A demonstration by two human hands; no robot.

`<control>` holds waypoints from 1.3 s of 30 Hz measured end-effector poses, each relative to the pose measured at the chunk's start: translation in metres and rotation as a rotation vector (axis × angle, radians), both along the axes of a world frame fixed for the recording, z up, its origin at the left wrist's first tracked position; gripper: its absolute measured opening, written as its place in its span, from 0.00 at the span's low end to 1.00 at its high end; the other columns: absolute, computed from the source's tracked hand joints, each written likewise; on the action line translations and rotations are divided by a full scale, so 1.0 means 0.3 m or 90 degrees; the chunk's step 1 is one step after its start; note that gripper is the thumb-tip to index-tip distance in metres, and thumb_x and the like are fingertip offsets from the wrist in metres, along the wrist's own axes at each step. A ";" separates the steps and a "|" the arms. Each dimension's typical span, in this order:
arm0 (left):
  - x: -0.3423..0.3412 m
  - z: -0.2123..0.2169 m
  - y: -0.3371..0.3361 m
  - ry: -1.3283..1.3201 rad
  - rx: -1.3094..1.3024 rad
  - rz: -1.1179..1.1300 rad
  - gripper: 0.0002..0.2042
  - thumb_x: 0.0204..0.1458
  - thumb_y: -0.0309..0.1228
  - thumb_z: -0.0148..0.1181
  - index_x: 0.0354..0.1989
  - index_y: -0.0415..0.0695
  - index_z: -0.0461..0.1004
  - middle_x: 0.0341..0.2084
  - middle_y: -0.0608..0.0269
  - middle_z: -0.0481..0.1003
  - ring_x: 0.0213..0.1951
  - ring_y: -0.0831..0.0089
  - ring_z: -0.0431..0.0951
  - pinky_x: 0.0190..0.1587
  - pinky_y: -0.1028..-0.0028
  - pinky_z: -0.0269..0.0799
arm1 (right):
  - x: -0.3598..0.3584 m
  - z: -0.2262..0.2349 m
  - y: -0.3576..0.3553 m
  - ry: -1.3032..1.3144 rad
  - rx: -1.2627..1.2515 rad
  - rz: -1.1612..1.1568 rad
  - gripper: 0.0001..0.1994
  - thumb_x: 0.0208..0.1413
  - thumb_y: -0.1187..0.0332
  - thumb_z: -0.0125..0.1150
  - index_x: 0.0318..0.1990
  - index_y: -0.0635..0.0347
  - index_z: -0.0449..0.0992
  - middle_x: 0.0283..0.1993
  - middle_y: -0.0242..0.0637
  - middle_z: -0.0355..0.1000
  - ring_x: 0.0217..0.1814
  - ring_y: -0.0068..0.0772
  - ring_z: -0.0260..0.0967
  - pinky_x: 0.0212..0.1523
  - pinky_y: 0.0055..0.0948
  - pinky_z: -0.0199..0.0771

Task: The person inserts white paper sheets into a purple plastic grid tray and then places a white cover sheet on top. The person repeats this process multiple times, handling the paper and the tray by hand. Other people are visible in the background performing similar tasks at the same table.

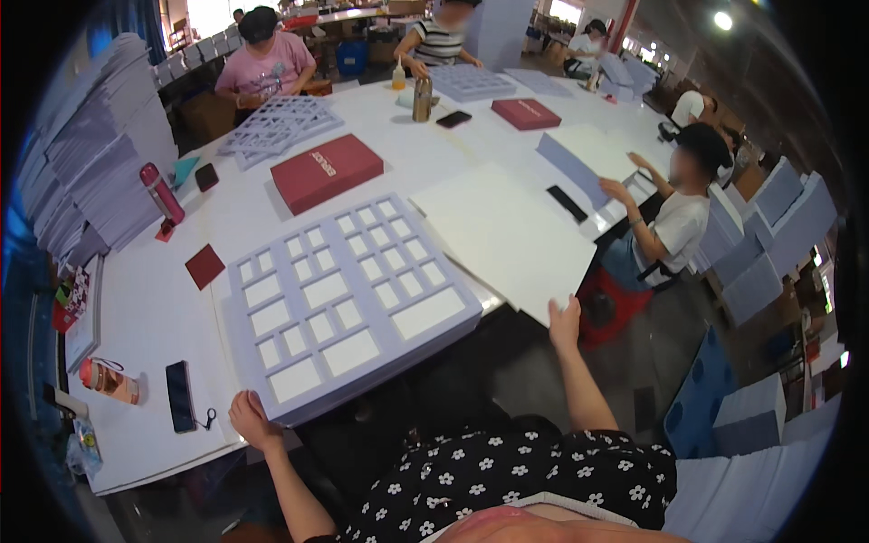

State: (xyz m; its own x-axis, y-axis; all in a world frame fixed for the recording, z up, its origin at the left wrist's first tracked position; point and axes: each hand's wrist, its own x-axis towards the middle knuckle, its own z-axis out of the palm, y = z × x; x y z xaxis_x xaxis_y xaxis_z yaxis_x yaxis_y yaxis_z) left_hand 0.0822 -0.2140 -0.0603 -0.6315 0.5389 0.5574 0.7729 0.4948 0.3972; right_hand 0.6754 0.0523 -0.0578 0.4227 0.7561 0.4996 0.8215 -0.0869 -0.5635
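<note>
The right hand (pixel 565 324) is pinching the sheet (pixel 507 231) beside the tray (pixel 359 288) by its near corner; the left hand (pixel 252 419) is loosely curling, its hold unclear. Level handling should be preventing creases.

A white counter (pixel 149 312) stands over a dark floor (pixel 625 369), a red stool (pixel 617 312) by its right edge. Beyond the far edge are a pale pillar (pixel 500 36) and bright window (pixel 566 12); a round lamp (pixel 722 20) glows overhead.
</note>
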 end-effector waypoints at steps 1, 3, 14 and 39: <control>-0.006 -0.016 -0.005 0.015 -0.005 0.004 0.12 0.63 0.35 0.52 0.41 0.38 0.75 0.43 0.52 0.77 0.45 0.52 0.74 0.49 0.58 0.68 | 0.047 -0.009 0.035 0.296 -0.083 0.062 0.25 0.62 0.56 0.58 0.54 0.73 0.69 0.54 0.53 0.73 0.56 0.51 0.71 0.53 0.43 0.72; -0.022 -0.027 -0.017 0.027 -0.013 0.008 0.12 0.63 0.35 0.52 0.41 0.39 0.76 0.43 0.52 0.77 0.46 0.52 0.74 0.49 0.58 0.68 | 0.083 -0.004 0.066 0.654 -0.275 0.162 0.21 0.64 0.58 0.57 0.50 0.70 0.70 0.45 0.46 0.78 0.43 0.41 0.77 0.41 0.38 0.78; -0.025 -0.030 -0.005 0.004 0.008 0.016 0.11 0.63 0.35 0.52 0.41 0.40 0.75 0.42 0.53 0.77 0.45 0.52 0.74 0.49 0.58 0.68 | -0.110 0.114 0.065 0.786 -0.435 0.185 0.25 0.64 0.46 0.52 0.47 0.64 0.69 0.39 0.41 0.77 0.39 0.34 0.79 0.31 0.30 0.76; -0.040 -0.048 -0.033 0.062 -0.041 -0.018 0.10 0.62 0.33 0.52 0.41 0.40 0.76 0.44 0.53 0.76 0.46 0.52 0.73 0.50 0.58 0.68 | -0.112 0.235 0.061 -0.390 0.098 0.421 0.09 0.50 0.74 0.57 0.37 0.51 0.79 0.40 0.37 0.78 0.57 0.41 0.71 0.58 0.46 0.65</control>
